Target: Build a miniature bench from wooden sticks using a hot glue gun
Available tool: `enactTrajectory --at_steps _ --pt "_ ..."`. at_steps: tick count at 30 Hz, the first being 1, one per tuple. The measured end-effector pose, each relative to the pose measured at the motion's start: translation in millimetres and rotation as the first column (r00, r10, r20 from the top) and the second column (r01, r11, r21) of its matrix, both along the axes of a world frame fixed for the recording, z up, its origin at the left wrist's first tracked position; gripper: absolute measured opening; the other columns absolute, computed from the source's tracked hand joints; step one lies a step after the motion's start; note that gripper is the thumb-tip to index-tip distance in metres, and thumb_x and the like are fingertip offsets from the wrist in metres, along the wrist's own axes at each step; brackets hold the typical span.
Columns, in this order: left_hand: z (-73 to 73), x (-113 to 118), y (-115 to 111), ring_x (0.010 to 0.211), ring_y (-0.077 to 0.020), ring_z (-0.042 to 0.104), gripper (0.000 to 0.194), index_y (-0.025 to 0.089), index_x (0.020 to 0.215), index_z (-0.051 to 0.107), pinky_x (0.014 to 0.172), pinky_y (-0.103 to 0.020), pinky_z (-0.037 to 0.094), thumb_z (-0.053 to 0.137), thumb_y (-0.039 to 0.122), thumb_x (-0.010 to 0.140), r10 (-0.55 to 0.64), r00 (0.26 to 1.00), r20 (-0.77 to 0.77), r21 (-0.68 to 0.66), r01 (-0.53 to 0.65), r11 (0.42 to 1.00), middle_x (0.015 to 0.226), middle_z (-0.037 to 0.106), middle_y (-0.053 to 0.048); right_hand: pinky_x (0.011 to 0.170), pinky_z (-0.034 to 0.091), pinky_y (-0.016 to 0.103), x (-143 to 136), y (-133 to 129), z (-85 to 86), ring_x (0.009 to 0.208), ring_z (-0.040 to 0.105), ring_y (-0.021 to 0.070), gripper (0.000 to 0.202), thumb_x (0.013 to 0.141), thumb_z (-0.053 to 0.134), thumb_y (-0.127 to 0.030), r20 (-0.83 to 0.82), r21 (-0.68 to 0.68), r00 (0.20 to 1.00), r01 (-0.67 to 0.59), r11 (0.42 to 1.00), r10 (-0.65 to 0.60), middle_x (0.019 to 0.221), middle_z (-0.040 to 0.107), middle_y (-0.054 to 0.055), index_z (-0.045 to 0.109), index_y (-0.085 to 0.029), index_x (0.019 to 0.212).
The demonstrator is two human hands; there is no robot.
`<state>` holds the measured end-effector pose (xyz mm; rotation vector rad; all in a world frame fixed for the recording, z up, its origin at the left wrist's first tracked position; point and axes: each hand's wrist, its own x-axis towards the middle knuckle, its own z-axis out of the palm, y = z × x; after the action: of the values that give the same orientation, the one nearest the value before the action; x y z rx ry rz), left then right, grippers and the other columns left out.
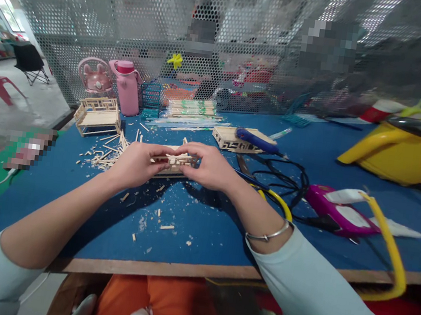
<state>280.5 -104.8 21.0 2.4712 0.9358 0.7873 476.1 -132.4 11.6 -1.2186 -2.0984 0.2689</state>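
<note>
Holding a small wooden lattice (175, 160) between them, the left hand (136, 163) and the right hand (211, 168) meet just above the centre of the frame. Both are closed in a pinch, the left with thumb and fingers on the lattice's left end, the right with thumb and fingers on its right end, and the two index fingers come together over it. Close by the lattice, partly hidden by the hands, is a larger wooden piece (170, 175); whether the two touch, I cannot tell.

Loose sticks (109, 151) lie scattered to the left of the hands, and small scraps (166, 227) dot the blue tabletop (198, 253) nearer the person. In the upper left of the frame, a little wooden bench (99, 119) stands upright beside a pink bottle (128, 91). Packs of sticks (191, 108) lie beyond the hands, before a metal mesh panel (158, 23).

Right of centre, a blue tool (257, 141) rests on a low wooden box (225, 140) with openwork sides. Farther right are a black cord (300, 176), a purple tool (342, 212) and, at the right edge, a yellow container (417, 157). A silver bracelet (266, 237) circles the right wrist.
</note>
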Motion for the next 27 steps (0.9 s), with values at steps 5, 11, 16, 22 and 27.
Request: enactTrajectory --at_steps 5,11,16,22,27 --pt "-3.6 -1 3 0.084 -0.0203 0.069 0.033 0.017 0.108 0.066 0.077 -0.032 0.053 0.062 0.02 0.075 0.02 0.999 0.032 -0.032 -0.019 0.999 0.097 0.073 -0.007 0.085 0.044 0.035 0 -6 5.8 0.093 0.058 0.0207 0.039 0.057 0.048 -0.01 -0.075 0.098 0.997 -0.001 0.995 0.008 0.098 0.063 0.005 0.056 -0.02 0.094" --pt "-8.5 -2 6 0.084 -0.0199 0.069 0.034 0.018 0.11 0.064 0.075 -0.032 0.054 0.062 0.022 0.076 -0.01 0.998 0.06 -0.05 0.013 0.999 0.094 0.073 -0.007 0.093 0.037 0.042 -10 -11 7.2 0.103 0.054 0.0253 0.026 0.061 0.054 -0.016 0.005 0.248 0.999 0.036 0.968 -0.038 0.102 0.062 0.007 0.054 -0.022 0.087" --pt "-5.2 -1 3 0.079 -0.0182 0.069 0.046 0.018 0.121 0.057 0.075 -0.031 0.053 0.063 0.019 0.075 0.005 0.998 0.057 -0.02 -0.004 1.0 0.088 0.073 -0.006 0.093 0.035 0.042 -18 -13 7.8 0.108 0.051 0.0264 0.026 0.066 0.057 -0.023 0.0 0.305 0.995 0.099 0.947 -0.104 0.108 0.06 0.009 0.053 -0.022 0.091" --pt "-4.4 -2 2 0.079 -0.0173 0.068 0.051 0.018 0.125 0.052 0.074 -0.03 0.052 0.062 0.018 0.075 -0.023 0.997 0.075 -0.035 0.025 0.999 0.089 0.073 -0.006 0.095 0.031 0.041 -19 -15 7.8 0.109 0.049 0.0254 0.014 0.067 0.057 -0.018 0.071 0.347 0.987 0.113 0.931 -0.147 0.11 0.057 0.006 0.057 -0.023 0.08" --pt "-5.5 -2 4 0.079 -0.0174 0.069 0.051 0.02 0.128 0.051 0.073 -0.029 0.051 0.061 0.022 0.078 -0.064 0.994 0.087 -0.022 0.067 0.998 0.087 0.073 -0.005 0.095 0.032 0.041 -18 -8 2.8 0.107 0.052 0.0247 0.009 0.074 0.062 -0.028 0.084 0.273 0.99 0.082 0.958 -0.109 0.104 0.062 0.006 0.064 -0.023 0.081"
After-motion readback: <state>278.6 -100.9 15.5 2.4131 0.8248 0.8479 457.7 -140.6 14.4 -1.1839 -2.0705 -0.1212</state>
